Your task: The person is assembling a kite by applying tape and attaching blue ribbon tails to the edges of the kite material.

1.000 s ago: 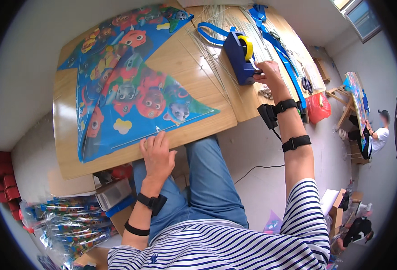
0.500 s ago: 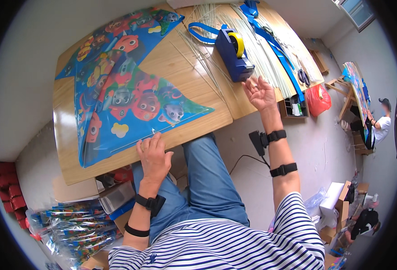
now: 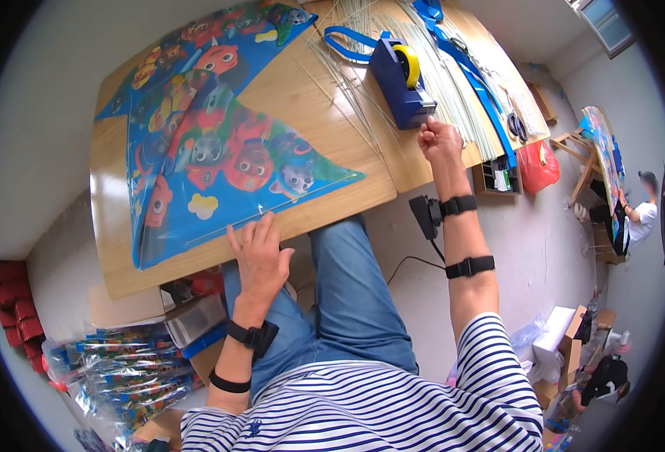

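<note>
A blue printed kite sheet [image 3: 219,162] with cartoon figures lies folded on the wooden table, with a thin pale rod along its near edge. My left hand [image 3: 261,260] rests at that edge, fingers stretched out and touching the sheet. At the front end of a dark blue tape dispenser [image 3: 399,94] is my right hand [image 3: 442,141], its fingers curled and pinched together. The yellow-cored tape roll [image 3: 408,66] sits in the dispenser. What the right fingers hold, if anything, is too small to make out.
Many thin pale rods [image 3: 453,105] and a blue strap [image 3: 474,74] lie on the right of the table, with scissors [image 3: 517,126] near its edge. A red plastic bag [image 3: 537,166] hangs below. Wrapped kites [image 3: 125,377] are piled at lower left. Another person [image 3: 637,218] sits far right.
My right hand has closed from open, spread fingers into a pinch by the dispenser's front end. My left hand stays at the sheet's near edge.
</note>
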`<state>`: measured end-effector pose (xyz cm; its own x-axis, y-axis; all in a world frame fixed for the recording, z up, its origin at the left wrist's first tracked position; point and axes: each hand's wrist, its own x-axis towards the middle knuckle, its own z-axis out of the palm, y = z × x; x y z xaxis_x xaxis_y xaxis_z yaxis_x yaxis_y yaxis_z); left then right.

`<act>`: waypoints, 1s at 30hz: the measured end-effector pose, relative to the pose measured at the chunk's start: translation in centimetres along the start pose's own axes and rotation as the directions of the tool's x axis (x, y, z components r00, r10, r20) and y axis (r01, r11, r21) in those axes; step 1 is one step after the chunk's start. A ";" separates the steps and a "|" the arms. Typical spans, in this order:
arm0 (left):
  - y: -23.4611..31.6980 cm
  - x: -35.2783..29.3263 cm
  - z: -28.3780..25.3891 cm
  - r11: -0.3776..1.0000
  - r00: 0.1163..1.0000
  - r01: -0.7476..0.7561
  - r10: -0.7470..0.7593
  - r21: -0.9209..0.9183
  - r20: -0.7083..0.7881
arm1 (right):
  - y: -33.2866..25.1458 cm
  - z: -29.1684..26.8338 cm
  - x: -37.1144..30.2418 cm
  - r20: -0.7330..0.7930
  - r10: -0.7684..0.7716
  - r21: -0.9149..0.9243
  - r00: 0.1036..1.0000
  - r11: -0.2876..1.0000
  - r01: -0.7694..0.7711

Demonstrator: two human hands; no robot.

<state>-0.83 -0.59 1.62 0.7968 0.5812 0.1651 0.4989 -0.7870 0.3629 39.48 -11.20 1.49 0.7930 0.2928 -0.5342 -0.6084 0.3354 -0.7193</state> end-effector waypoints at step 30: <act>-3.1 -3.4 -1.2 0.974 0.989 0.040 -0.070 -0.223 -0.129 | 18.8 19.8 -15.3 0.651 0.756 0.039 0.069 -0.123 0.992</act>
<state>-5.51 0.08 1.00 0.7091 0.6568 0.2564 0.4416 -0.6972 0.5647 15.31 8.38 4.94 -0.4260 0.8564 -0.2916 0.8603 0.2837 -0.4237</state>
